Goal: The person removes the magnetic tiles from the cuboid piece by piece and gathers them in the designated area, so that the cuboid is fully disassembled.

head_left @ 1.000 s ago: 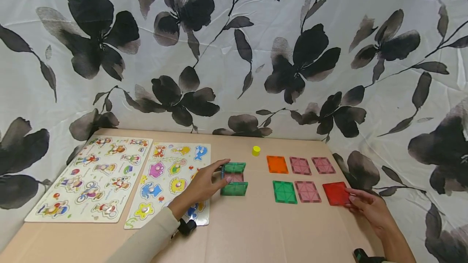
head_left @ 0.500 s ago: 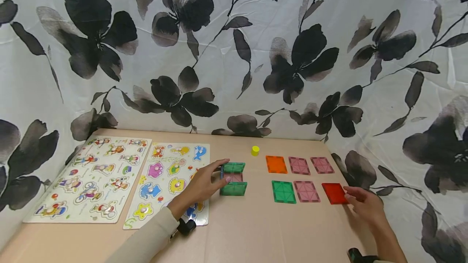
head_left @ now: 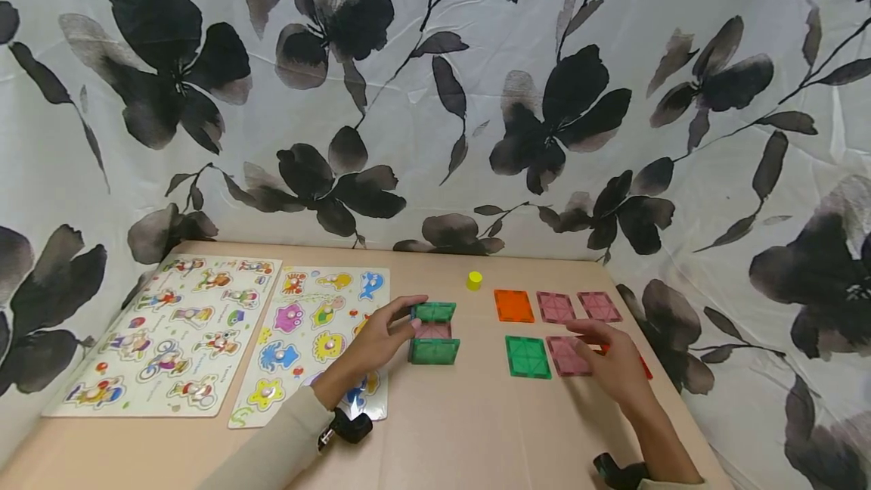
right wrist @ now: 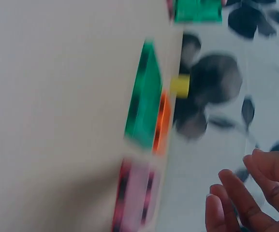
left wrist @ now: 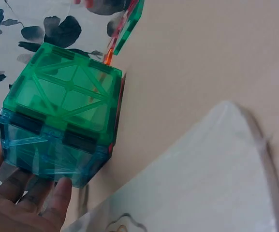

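Observation:
A small structure of magnetic tiles stands mid-table in the head view, with a green tile (head_left: 434,351) at the near side, another green tile (head_left: 435,312) at the far side and a pink tile (head_left: 433,330) between. My left hand (head_left: 376,336) touches its left side; the left wrist view shows fingertips against the blue tile (left wrist: 47,150), thumb near its corner. Held in the air, my right hand (head_left: 615,358) has spread fingers and nothing in them. It overlaps a pink tile (head_left: 566,358) and mostly hides the red tile (head_left: 646,369) in the head view.
Flat tiles lie at right: an orange tile (head_left: 513,306), two far pink tiles (head_left: 556,308) and a green tile (head_left: 528,357). A yellow cylinder (head_left: 474,280) stands behind. Two picture boards (head_left: 224,369) cover the table's left. Floral cloth (head_left: 435,127) hangs behind.
My right hand has let go of the red tile and moved left, over the nearer pink tile. The left thumb has drawn back slightly from the front of the structure.

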The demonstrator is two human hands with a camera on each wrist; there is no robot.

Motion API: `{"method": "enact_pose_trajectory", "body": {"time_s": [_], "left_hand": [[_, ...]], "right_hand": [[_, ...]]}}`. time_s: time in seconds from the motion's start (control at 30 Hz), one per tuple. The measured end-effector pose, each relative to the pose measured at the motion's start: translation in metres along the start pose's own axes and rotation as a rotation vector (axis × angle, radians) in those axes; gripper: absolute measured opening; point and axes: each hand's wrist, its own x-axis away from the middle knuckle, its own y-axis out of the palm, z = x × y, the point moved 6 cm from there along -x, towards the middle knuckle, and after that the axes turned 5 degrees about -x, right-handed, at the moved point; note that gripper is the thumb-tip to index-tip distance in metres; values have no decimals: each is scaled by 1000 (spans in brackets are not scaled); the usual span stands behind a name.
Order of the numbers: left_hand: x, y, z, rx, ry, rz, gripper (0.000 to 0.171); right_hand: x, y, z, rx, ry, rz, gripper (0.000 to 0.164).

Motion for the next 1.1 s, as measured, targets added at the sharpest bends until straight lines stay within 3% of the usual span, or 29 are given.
{"method": "enact_pose_trajectory", "body": {"time_s": [0.4, 0.7, 0.9, 1.1], "left_hand": [[0, 1, -4, 14, -9, 28, 45], [-1, 3, -4, 0, -11, 26, 45], [-2, 3, -4, -7, 3, 19, 46], [-2, 3, -4, -11, 11, 20, 45]], "right_hand": [[-5, 92, -65, -181, -102, -232, 39], [-6, 142, -92, -263, -237, -424, 39], [-6, 162, -95, -250, -246, -455, 35], [-5, 165, -99, -213, -260, -400, 32]]}}
